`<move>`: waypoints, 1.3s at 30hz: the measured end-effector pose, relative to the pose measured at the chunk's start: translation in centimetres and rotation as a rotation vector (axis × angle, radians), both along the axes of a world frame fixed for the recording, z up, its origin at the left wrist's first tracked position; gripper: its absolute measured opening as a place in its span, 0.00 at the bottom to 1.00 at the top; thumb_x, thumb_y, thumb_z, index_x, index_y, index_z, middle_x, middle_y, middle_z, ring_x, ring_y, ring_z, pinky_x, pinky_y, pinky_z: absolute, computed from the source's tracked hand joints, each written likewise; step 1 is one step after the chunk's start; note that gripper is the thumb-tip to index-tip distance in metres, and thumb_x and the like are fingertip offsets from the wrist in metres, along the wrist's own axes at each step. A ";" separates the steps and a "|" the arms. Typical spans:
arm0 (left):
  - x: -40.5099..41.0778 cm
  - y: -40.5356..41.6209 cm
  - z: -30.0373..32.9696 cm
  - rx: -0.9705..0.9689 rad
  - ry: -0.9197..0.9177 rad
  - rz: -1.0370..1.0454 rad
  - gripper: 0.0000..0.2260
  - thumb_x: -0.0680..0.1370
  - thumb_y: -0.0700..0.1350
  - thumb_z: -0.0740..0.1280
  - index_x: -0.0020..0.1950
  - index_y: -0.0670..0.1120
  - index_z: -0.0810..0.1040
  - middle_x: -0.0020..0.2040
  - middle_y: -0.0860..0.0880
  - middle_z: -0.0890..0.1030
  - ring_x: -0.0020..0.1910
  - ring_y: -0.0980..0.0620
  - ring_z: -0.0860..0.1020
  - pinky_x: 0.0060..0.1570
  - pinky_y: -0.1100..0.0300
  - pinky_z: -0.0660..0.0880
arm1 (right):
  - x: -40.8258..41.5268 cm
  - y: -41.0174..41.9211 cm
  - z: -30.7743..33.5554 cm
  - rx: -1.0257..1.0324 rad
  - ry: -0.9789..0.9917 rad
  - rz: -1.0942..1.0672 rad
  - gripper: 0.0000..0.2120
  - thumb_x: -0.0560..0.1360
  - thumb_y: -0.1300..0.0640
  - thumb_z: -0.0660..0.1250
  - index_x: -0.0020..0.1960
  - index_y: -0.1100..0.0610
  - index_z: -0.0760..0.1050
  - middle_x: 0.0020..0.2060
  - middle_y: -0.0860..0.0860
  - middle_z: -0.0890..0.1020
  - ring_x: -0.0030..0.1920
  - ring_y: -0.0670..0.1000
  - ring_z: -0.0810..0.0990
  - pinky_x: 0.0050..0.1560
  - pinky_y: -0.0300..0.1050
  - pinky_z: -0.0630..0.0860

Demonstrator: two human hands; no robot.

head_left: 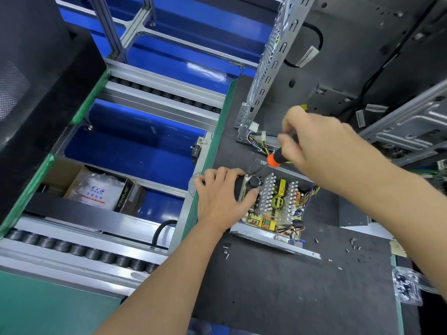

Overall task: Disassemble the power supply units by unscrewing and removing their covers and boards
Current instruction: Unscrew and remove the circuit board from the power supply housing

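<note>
From the head camera, an opened power supply unit (273, 209) lies on a dark mat (278, 286) a little right of the middle of the scene, its cover off and its board (278, 201) exposed — rows of pale heat-sink fins, a yellow transformer and a black capacitor all show inside the metal case. The left hand (222, 194) rests on the unit's left side, fingers curled over the case's far-left edge and the thumb pressing down among the parts near the capacitor. The right hand (316, 141) is above the unit's far end, its fingers wrapped around the handle of a screwdriver (278, 158) (black grip with an orange collar) whose shaft slants down toward the far-left corner of the case; the tip itself is too small to make out. Just beyond the unit, a bundle of coloured wires with white connectors (258, 136) lies at the foot of a tall perforated metal frame (273, 64) that stands upright on the mat. Loose screws (226, 250) sit on the mat near the unit's near-left corner, and more are scattered to the right, well apart from it. A clear plastic bag (407, 288) of small parts lies at the near right edge. To the left of the mat runs a roller conveyor (79, 250) over blue panels, with a cardboard box (101, 189) lying beneath its rails.
</note>
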State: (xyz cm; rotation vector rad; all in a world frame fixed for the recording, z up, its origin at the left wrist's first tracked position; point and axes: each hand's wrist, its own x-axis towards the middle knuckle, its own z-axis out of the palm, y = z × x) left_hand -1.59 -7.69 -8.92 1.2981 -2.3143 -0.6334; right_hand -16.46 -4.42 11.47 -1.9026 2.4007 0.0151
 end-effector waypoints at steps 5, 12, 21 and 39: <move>0.1 0.0 0.1 -0.007 -0.008 -0.005 0.22 0.73 0.69 0.61 0.58 0.57 0.76 0.52 0.57 0.76 0.52 0.50 0.69 0.53 0.50 0.61 | -0.2 0.1 0.1 0.068 -0.029 -0.028 0.21 0.73 0.38 0.66 0.56 0.50 0.64 0.46 0.51 0.70 0.43 0.59 0.73 0.43 0.50 0.69; 0.0 -0.1 0.2 -0.001 -0.017 -0.008 0.22 0.73 0.70 0.61 0.58 0.57 0.76 0.52 0.57 0.76 0.51 0.51 0.69 0.53 0.50 0.60 | -0.5 0.4 -0.2 0.036 -0.015 -0.008 0.22 0.73 0.35 0.63 0.55 0.52 0.68 0.46 0.51 0.71 0.44 0.57 0.73 0.44 0.49 0.67; 0.0 -0.1 0.1 0.020 -0.012 -0.018 0.21 0.75 0.68 0.58 0.58 0.57 0.77 0.52 0.57 0.76 0.52 0.50 0.69 0.54 0.50 0.60 | -1.5 1.6 -0.2 -0.240 -0.149 -0.053 0.06 0.73 0.50 0.68 0.45 0.51 0.75 0.40 0.48 0.74 0.41 0.51 0.72 0.45 0.46 0.67; -3.5 -0.3 8.2 0.160 0.390 -0.219 0.07 0.82 0.50 0.64 0.53 0.50 0.80 0.49 0.55 0.80 0.51 0.54 0.75 0.56 0.59 0.71 | -8.5 13.9 -0.6 -0.348 -0.237 -0.548 0.07 0.66 0.53 0.71 0.35 0.50 0.72 0.27 0.45 0.77 0.37 0.41 0.76 0.31 0.39 0.69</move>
